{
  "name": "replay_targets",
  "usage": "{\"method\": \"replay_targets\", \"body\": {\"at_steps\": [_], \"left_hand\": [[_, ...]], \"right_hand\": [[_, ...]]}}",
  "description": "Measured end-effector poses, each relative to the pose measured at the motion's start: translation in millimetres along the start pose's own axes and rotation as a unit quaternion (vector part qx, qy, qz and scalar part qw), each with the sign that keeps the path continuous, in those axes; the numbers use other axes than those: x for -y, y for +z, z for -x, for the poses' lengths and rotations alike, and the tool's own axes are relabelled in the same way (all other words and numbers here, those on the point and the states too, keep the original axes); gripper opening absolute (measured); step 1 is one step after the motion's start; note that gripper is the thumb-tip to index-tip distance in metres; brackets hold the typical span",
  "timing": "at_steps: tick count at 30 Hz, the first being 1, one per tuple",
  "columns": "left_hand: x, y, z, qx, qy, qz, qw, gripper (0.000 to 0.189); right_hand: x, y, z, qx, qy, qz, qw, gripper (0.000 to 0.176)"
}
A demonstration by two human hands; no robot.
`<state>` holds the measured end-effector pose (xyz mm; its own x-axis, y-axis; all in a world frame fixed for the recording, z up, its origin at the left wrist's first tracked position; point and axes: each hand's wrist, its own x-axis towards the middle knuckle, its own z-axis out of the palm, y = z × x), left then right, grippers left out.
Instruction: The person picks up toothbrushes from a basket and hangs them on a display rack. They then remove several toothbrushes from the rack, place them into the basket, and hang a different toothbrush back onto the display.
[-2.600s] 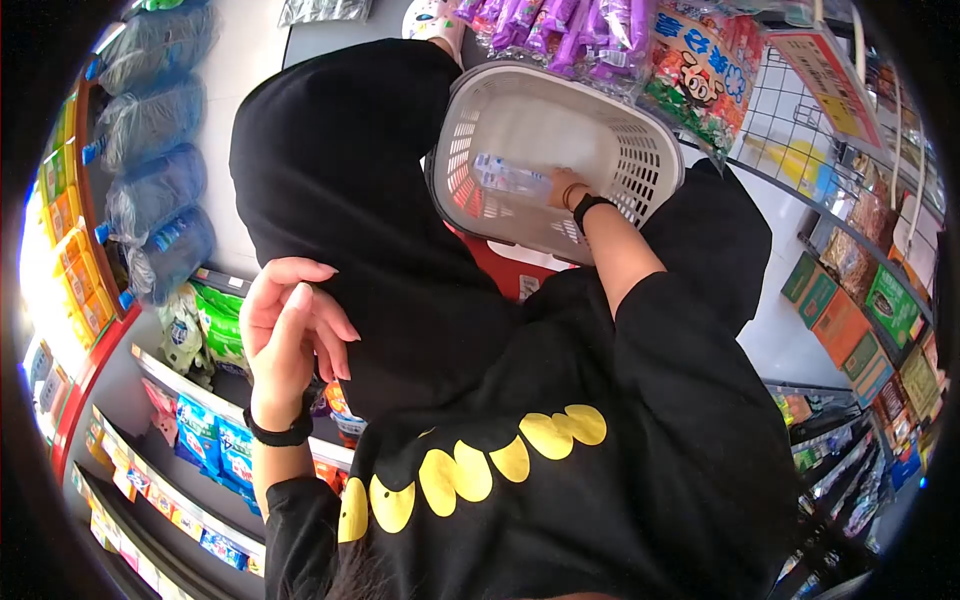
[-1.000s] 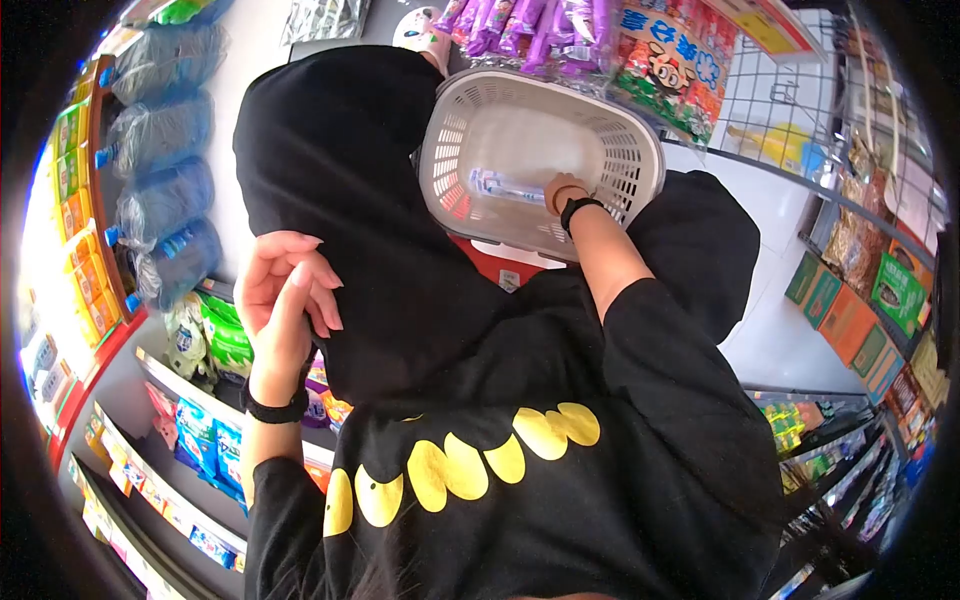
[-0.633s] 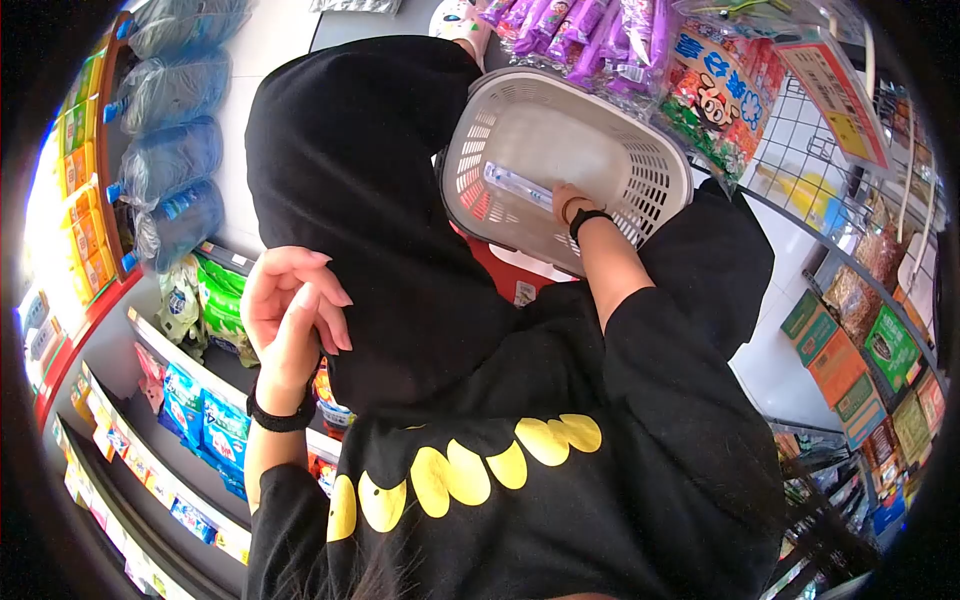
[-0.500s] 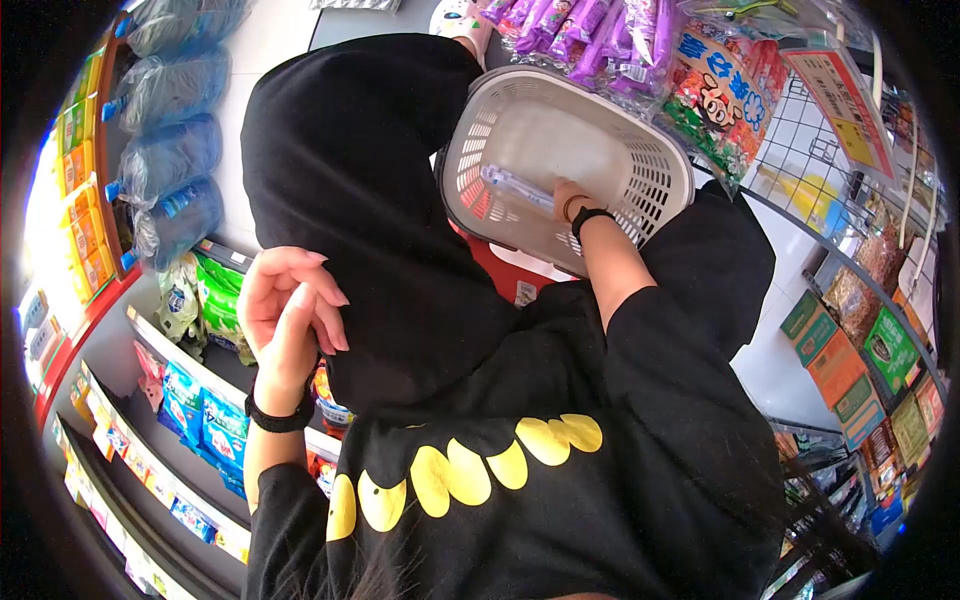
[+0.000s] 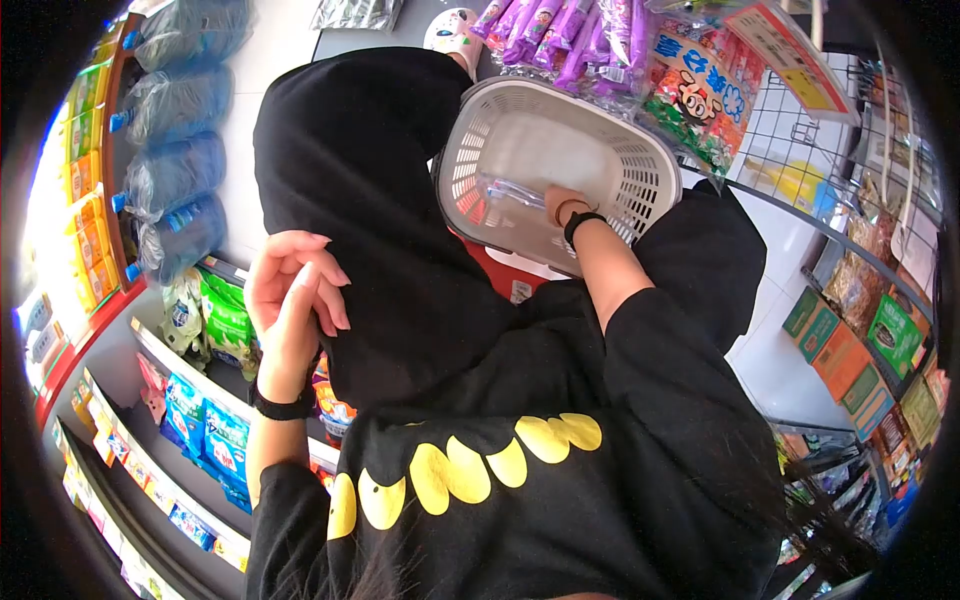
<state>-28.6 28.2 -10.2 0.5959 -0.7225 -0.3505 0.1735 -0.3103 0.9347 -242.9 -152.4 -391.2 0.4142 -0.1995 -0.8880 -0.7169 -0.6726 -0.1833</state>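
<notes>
A light grey plastic basket [image 5: 660, 160] with slotted sides sits between my knees. My right hand [image 5: 567, 203] reaches down into it, closed on one end of a slim, clear-and-purple plastic packet [image 5: 512, 191]. The packet lies low in the basket, pointing to the left; its exact kind is hard to make out. My left hand [image 5: 298, 283] is raised beside my left leg, palm turned inward, fingers loosely bent and apart with nothing in them. A black band circles each wrist.
Purple wrapped sticks [image 5: 575, 40] and a colourful snack bag [image 5: 700, 95] lie just beyond the basket. Large blue water bottles [image 5: 175, 170] line the left. Shelves of blue detergent bags [image 5: 225, 435] curve along the lower left; a wire rack [image 5: 800, 140] stands at right.
The view has shifted slightly, moving the basket a little left in the picture. My right hand stays in the basket on the packet, which looks slightly lower; my left hand keeps its pose.
</notes>
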Motion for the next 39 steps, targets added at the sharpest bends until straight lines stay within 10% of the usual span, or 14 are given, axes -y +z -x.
{"method": "replay_targets", "body": {"at_steps": [16,21,34,39], "left_hand": [[0,12,11,0.016,0.018,-0.061,0.998,0.018],[-7,19,11,0.034,0.011,-0.101,0.994,0.016],[-44,60,-26,0.229,-0.018,-0.239,0.944,0.024],[-88,115,-16,0.409,-0.042,-0.046,0.91,0.043]], "right_hand": [[9,-80,54,-0.039,-0.095,0.0,0.995,0.034],[7,-132,119,-0.182,-0.079,-0.055,0.979,0.024],[-2,-139,378,-0.337,-0.376,-0.386,0.772,0.048],[12,-119,417,-0.387,-0.362,-0.484,0.697,0.049]]}}
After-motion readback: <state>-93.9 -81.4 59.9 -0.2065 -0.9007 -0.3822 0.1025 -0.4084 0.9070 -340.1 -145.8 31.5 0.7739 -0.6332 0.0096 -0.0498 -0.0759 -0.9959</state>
